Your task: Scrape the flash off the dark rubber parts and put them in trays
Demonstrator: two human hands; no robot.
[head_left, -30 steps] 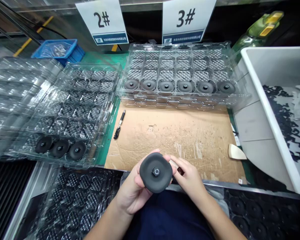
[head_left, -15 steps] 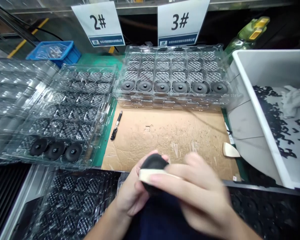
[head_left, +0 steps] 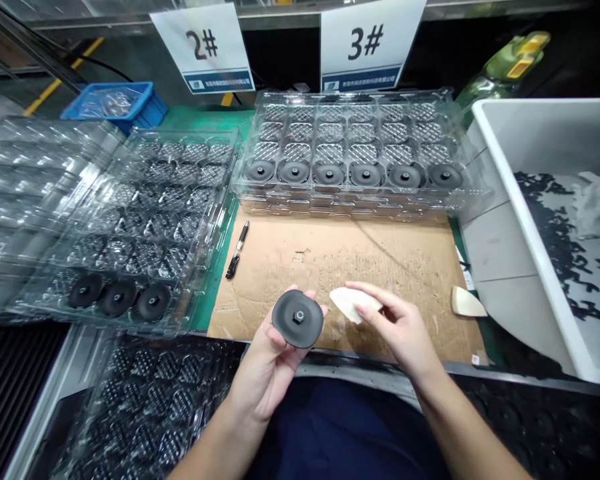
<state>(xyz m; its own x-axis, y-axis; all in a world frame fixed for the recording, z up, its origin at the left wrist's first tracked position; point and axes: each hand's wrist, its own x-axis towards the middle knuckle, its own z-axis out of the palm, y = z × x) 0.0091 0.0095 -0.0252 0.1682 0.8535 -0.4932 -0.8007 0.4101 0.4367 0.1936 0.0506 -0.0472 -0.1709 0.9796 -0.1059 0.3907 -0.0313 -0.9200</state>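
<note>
My left hand (head_left: pixel 273 363) holds a black disc (head_left: pixel 298 331) by its edge, its face with a small central hub turned up. Just to the right, my right hand (head_left: pixel 397 323) pinches a cream-coloured wedge-shaped pad (head_left: pixel 350 303), which is apart from the disc. Both hands are over the near edge of a cardboard sheet (head_left: pixel 320 243). Behind the sheet, a stack of clear trays (head_left: pixel 360 197) has a front row of several black discs. Another clear tray (head_left: pixel 145 253) at the left carries three black discs in its nearest row.
A pen (head_left: pixel 238 250) lies at the cardboard's left. At its right lies a second cream pad (head_left: pixel 467 303). A white bin (head_left: pixel 520 233) with small black pieces stands at the right. A blue basket (head_left: pixel 150 113) is at the back left. More trays (head_left: pixel 145 407) sit below the table's edge.
The cream pad has come off the disc and moved right with my right hand. My left hand has turned the disc so that its hub faces up.
</note>
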